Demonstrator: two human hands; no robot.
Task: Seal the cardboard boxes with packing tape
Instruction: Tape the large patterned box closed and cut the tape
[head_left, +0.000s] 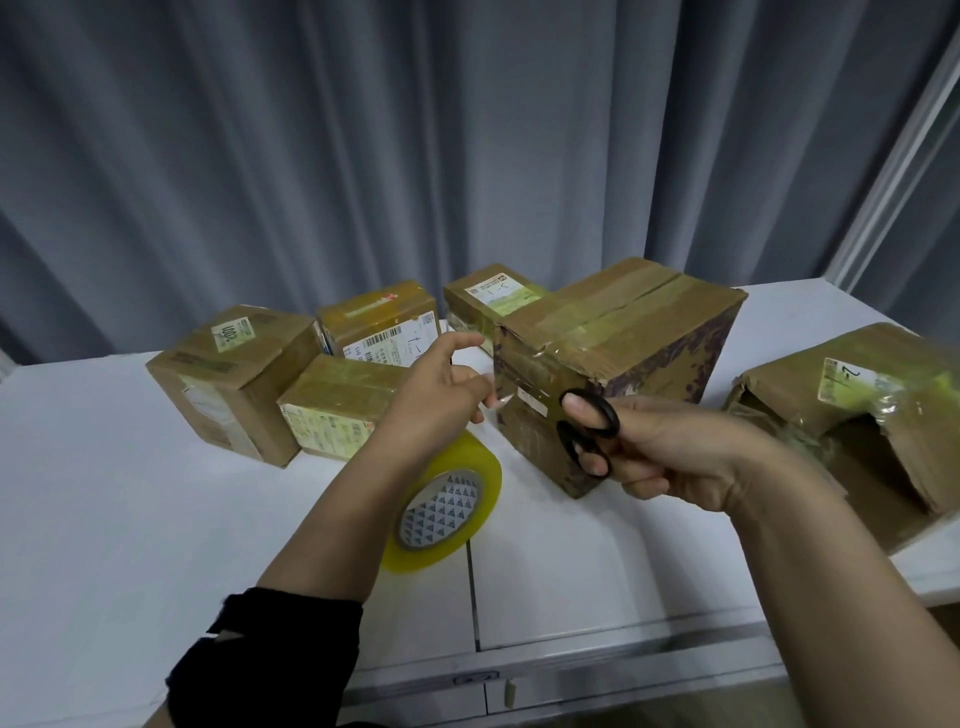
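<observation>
Step in hand: taping the box (623, 374); judged to be at the point of cutting a strip free from the roll (447, 512).
Box: stands mid-bench, nearer the far edge. Tape already runs along its top seam and over the near-left top edge.
Roll: yellow, tilted, on the bench (104, 519) just left of the box and nearer the near edge, partly under the left wrist.
Left grip (441, 395): at the box's near-left face, forefinger stretched out, other fingers curled at the cardboard. Whether they pinch a strip cannot be told.
Right grip (670, 452): clamped on black scissors (613, 410), thumb and a finger through the loops, just in front of the box's near corner.
Next move: calls for a taut strip between roll and box, the blades brought across it close to the cardboard, then the free end pressed flat.
Other boxes: four (228, 379) toward the far-left corner; a torn one (883, 395) at the right edge, its near side gaping.
Hard to make out: clear tape barely shows against the cardboard; any strip from roll to box is hidden by the left grip.
Hidden: the scissor blades cannot be made out.
Cut off: the torn box runs out of view on the right.
</observation>
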